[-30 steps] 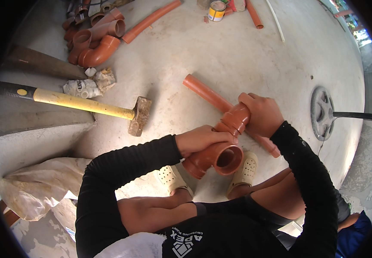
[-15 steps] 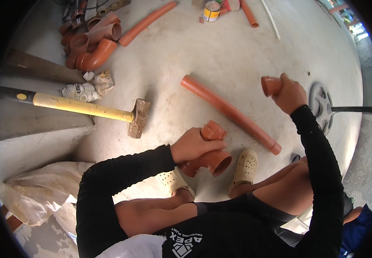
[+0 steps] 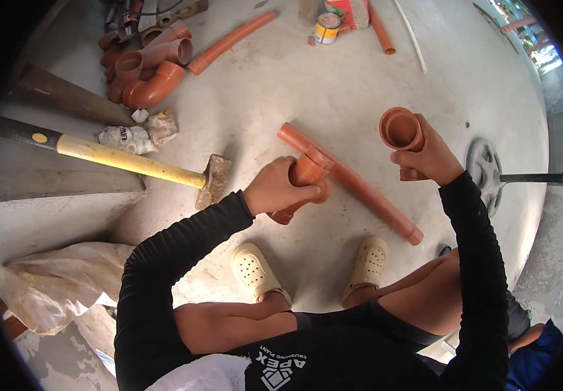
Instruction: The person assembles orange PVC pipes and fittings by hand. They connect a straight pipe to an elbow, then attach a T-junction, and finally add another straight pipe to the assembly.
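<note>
Both finger-clamped: branched fitting (image 3: 310, 169) in left hand (image 3: 272, 188), short fitting (image 3: 402, 129) in right hand (image 3: 436, 158)

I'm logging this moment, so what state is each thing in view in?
Left hand: closed around branched fitting
Branched fitting: held, tilted
Right hand: closed around other fitting
Other fitting: held, open mouth facing up
Orange pipe: lying on floor, unheld
Sledgehammer: unheld
Can: upright, lid unclear
Piled fittings: unheld
Clogs: worn
</note>
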Motion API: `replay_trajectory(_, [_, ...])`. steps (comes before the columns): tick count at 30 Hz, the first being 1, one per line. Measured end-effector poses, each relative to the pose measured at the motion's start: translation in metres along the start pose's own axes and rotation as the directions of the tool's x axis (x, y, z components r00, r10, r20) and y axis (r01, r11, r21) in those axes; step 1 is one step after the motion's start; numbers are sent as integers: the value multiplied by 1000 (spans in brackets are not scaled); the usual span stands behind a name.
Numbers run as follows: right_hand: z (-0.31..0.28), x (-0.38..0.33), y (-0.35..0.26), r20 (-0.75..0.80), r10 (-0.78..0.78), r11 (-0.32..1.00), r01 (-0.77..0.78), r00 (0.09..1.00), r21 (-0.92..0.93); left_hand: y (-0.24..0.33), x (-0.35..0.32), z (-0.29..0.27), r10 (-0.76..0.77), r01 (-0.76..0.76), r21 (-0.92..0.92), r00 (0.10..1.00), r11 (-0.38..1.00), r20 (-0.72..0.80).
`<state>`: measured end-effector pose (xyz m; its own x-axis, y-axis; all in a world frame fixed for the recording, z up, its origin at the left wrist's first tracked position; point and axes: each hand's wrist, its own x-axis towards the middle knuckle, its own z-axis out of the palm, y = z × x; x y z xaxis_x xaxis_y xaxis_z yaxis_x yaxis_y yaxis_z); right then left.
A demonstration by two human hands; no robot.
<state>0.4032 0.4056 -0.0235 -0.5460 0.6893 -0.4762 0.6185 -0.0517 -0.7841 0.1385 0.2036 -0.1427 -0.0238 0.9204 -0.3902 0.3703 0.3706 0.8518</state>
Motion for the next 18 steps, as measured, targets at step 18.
replay_trajectory(18, [-9,1,9,214,-93,994,77,972,79,20,-2,17,118,-118,18,993,993,-22])
